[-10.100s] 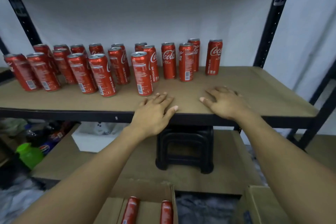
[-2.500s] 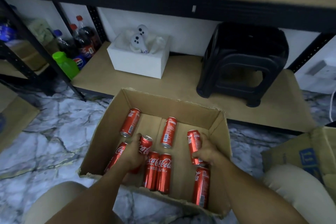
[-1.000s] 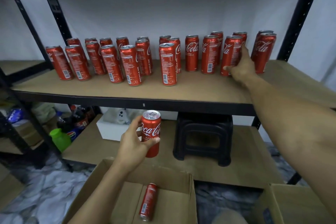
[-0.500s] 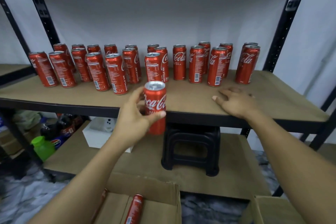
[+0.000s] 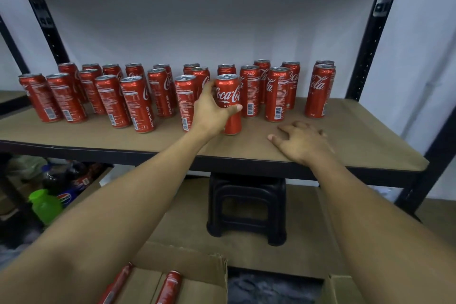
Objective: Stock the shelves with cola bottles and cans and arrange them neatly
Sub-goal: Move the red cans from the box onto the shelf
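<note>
My left hand point(image 5: 213, 112) grips a red cola can point(image 5: 230, 96) that stands upright on the brown shelf board point(image 5: 357, 136), in front of the middle of the rows. Several red cola cans point(image 5: 134, 103) stand in loose rows from the left end to a pair at the right point(image 5: 319, 91). My right hand point(image 5: 302, 143) rests flat on the shelf board near its front edge, fingers spread, holding nothing. Below me an open cardboard box point(image 5: 209, 276) holds two cans lying down point(image 5: 169, 286).
A black plastic stool point(image 5: 246, 207) stands on the lower shelf under the board. At the lower left are dark soda bottles point(image 5: 66, 180) and a green bottle point(image 5: 44, 205). Black uprights point(image 5: 367, 34) frame the shelf. A second cardboard box point(image 5: 345, 289) shows at the bottom right.
My left hand has lifted the can from below the shelf edge and set it upright on the board among the rows. My right hand stays flat on the shelf.
</note>
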Tool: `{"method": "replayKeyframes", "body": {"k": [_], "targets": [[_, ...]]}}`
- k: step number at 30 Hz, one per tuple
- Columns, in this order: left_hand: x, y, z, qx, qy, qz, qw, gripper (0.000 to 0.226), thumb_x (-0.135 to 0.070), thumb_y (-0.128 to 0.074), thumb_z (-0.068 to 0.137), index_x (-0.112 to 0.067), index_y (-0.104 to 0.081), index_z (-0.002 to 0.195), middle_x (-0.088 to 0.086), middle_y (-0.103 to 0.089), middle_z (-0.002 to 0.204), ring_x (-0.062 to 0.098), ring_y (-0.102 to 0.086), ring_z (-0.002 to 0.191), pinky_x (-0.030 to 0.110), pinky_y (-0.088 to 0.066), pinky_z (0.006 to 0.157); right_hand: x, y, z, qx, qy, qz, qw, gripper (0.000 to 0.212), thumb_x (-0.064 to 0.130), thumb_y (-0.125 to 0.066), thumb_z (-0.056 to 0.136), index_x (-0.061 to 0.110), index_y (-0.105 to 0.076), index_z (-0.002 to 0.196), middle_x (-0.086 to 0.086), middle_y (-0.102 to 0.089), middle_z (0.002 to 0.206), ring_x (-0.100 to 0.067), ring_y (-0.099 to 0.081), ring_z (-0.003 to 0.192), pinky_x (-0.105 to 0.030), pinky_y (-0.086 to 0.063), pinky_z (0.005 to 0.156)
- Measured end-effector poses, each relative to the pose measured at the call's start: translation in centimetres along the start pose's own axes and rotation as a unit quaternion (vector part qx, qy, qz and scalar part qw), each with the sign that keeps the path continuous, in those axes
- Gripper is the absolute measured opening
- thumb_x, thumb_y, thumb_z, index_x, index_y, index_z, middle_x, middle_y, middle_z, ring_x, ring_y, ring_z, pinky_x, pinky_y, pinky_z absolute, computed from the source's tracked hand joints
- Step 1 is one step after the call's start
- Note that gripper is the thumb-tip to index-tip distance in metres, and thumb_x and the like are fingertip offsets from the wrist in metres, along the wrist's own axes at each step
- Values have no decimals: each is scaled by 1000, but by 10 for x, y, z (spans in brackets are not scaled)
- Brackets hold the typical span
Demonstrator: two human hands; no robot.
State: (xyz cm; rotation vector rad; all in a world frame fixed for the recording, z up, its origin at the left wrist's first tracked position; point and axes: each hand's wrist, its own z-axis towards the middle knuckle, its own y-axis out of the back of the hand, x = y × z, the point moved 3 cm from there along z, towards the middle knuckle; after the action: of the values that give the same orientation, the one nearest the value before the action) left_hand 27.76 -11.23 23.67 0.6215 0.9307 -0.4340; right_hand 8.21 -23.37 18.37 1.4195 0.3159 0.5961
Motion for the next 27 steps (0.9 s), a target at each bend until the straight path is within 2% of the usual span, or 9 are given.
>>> {"method": "replayKeyframes", "body": {"k": [3, 6, 13, 15, 18, 20, 23, 25, 27], "targets": [[13, -12, 9, -4, -8, 14, 1000, 83, -28, -84, 80, -23, -36, 148, -1, -55, 142, 17, -53, 130, 46, -44, 109, 1, 0, -1, 3, 0, 1, 1000, 74, 77, -24, 93, 37, -36, 153, -4, -33, 161, -29, -27, 148, -57, -21, 118], [21, -19, 18, 1, -17, 33, 999, 83, -32, -81, 83, -24, -33, 150, -1, -53, 144, 21, -51, 134, 51, -43, 111, 1, 0, -2, 9, 0, 1, 1000, 74, 77, -23, 93, 37, -35, 154, -4, -32, 162, -29, -26, 149, -57, -20, 119], [35, -14, 7, 43, -38, 105, 993, 93, -34, -80, 83, -28, -21, 154, 0, -47, 150, 21, -46, 138, 46, -37, 114, 3, 5, -5, 7, 1, 8, 1000, 74, 77, -24, 93, 37, -35, 154, -3, -33, 161, -29, -27, 148, -56, -21, 118], [49, -5, -7, 76, -45, 176, 980, 85, -47, -75, 84, -29, -26, 152, 0, -52, 146, 21, -52, 132, 47, -44, 110, 3, 4, -6, 8, 3, 9, 1000, 74, 77, -25, 93, 37, -36, 154, -4, -33, 161, -29, -27, 148, -56, -21, 118], [63, 13, -34, 132, -66, 297, 944, 66, -65, -52, 92, -25, -47, 144, 0, -58, 136, 21, -56, 123, 45, -50, 101, 4, 3, -5, 10, 5, 11, 1000, 75, 78, -25, 92, 37, -36, 154, -3, -34, 161, -28, -28, 148, -57, -21, 119], [68, 26, -54, 147, -103, 350, 919, 62, -65, -37, 98, -24, -53, 141, -1, -54, 144, 21, -49, 133, 43, -42, 109, 6, 4, -7, 14, 4, 12, 1000, 74, 77, -25, 93, 36, -35, 154, -3, -33, 161, -27, -27, 148, -56, -20, 119], [78, 53, -86, 150, -156, 381, 899, 66, -65, -27, 99, -28, -39, 153, -6, -34, 161, 13, -23, 150, 41, -16, 124, 18, 2, -19, 15, 14, 12, 1000, 73, 75, -24, 95, 35, -35, 154, -2, -33, 162, -26, -28, 148, -56, -20, 120], [90, 74, -107, 156, -194, 377, 892, 64, -60, -33, 101, -29, -30, 157, -10, -22, 165, 9, -10, 153, 44, -7, 126, 37, -3, -36, -5, 35, 19, 999, 70, 75, -26, 95, 35, -39, 152, 1, -35, 161, -25, -30, 147, -54, -21, 119], [106, 97, -130, 154, -212, 348, 900, 58, -51, -42, 103, -29, -32, 156, -12, -13, 167, 7, -2, 154, 47, -5, 125, 65, -14, -61, -46, 74, 42, 995, 65, 71, -34, 96, 34, -44, 149, 3, -38, 159, -21, -30, 148, -52, -20, 119]]}}
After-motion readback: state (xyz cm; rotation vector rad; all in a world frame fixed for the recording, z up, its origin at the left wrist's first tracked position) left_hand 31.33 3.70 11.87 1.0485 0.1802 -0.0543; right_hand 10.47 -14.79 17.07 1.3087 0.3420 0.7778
